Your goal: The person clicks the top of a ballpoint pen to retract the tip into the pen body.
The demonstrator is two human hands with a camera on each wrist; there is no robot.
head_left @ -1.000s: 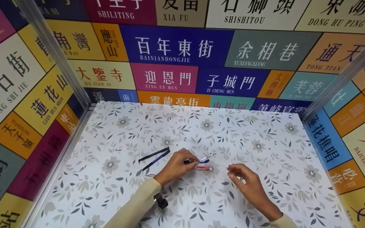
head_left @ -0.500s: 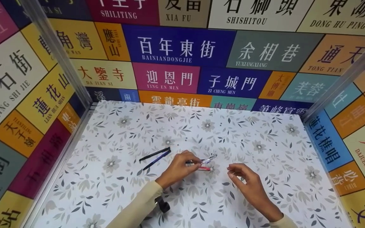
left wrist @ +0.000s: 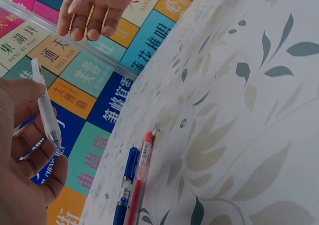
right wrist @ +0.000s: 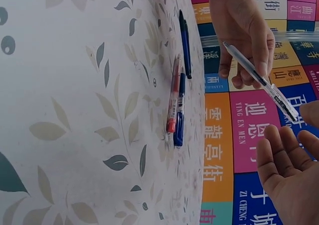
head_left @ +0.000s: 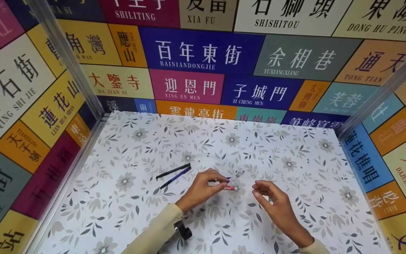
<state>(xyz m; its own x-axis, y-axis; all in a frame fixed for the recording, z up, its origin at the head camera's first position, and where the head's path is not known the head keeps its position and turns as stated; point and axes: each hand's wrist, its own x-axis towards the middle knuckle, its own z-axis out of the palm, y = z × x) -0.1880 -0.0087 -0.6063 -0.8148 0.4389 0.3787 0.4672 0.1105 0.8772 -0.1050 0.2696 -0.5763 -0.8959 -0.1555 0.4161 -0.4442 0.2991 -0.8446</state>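
r hand nearest, fingers loosely bent & apart; l hand pinches clear pen above table; red pen & blue pen below, mostly hidden in head view, side by side per r wrist cam; farther, black pen + 2nd blue pen; then lettered wall

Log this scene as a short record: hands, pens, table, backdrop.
Left hand: holds clear pen above the table
Right hand: holds nothing, apart from clear pen
Lying below clear pen: red pen and bright blue pen, side by side
Lying farther left: black pen, dark blue pen
Table surface: white, floral pattern
Backdrop: multicoloured sign panels
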